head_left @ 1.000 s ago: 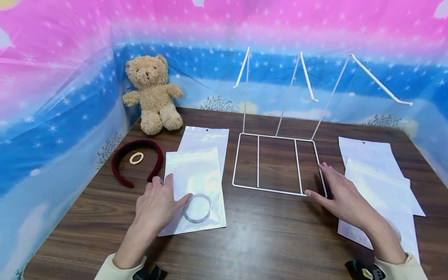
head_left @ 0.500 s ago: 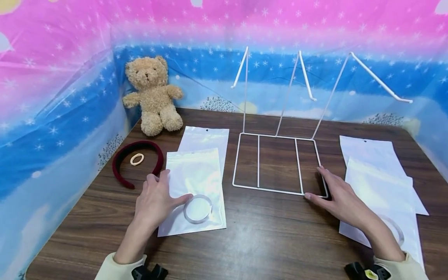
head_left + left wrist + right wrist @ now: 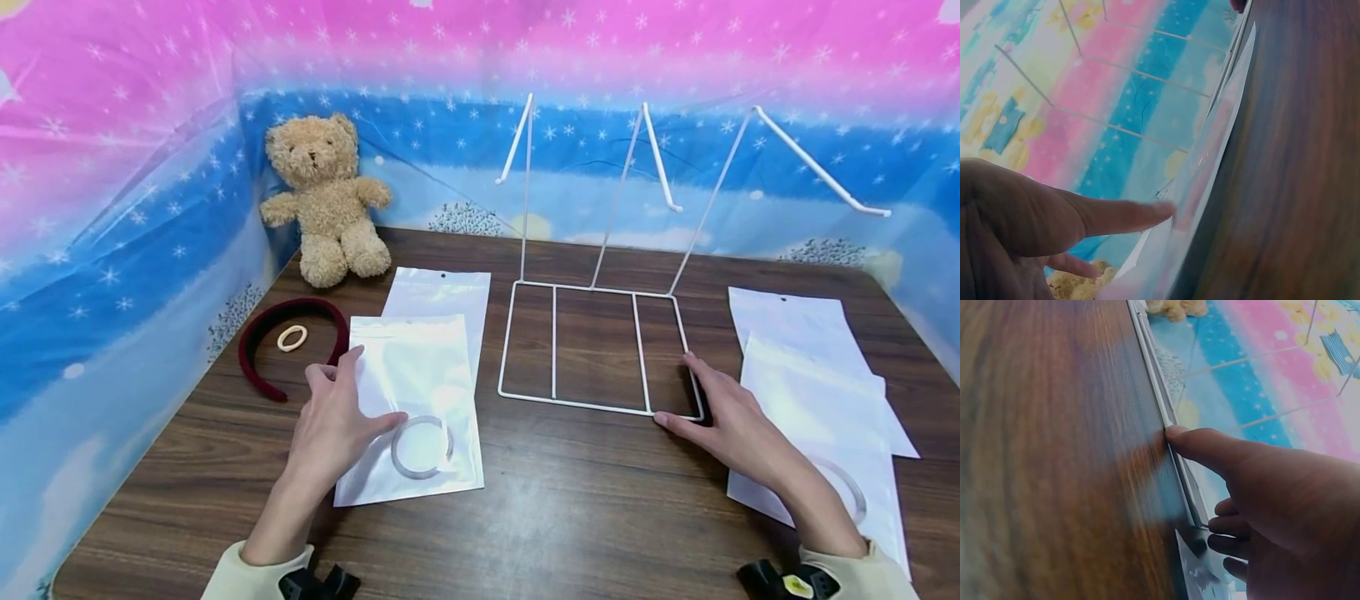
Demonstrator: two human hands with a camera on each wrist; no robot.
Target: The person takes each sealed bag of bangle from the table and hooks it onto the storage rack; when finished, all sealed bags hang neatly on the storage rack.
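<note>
A white zip bag (image 3: 442, 392) lies on the table, overlapping a second white bag (image 3: 442, 290). A clear bangle (image 3: 397, 462) shows at the upper bag's near half; whether inside or on top, I cannot tell. My left hand (image 3: 330, 437) spreads over the bag's left edge, its straight thumb touching the bag beside the bangle. My right hand (image 3: 738, 425) rests at the near right corner of a white wire display rack (image 3: 577, 406). Its thumb touches the front bar, and its fingers lie along the side bar. Three slanted uprights with hooked arms rise from the rack's back.
A dark red headband (image 3: 251, 371) lies at left, with a small cream ring (image 3: 292, 338) inside its curve. Behind them sits a teddy bear (image 3: 330, 200). More white bags (image 3: 810, 392) overlap at right, partly under my right forearm. A patterned cloth (image 3: 450, 133) encloses the table.
The upper left bag has shifted slightly left and away, with glare now across the bangle. My left fingers have edged up along it. My right hand stays at the rack's corner.
</note>
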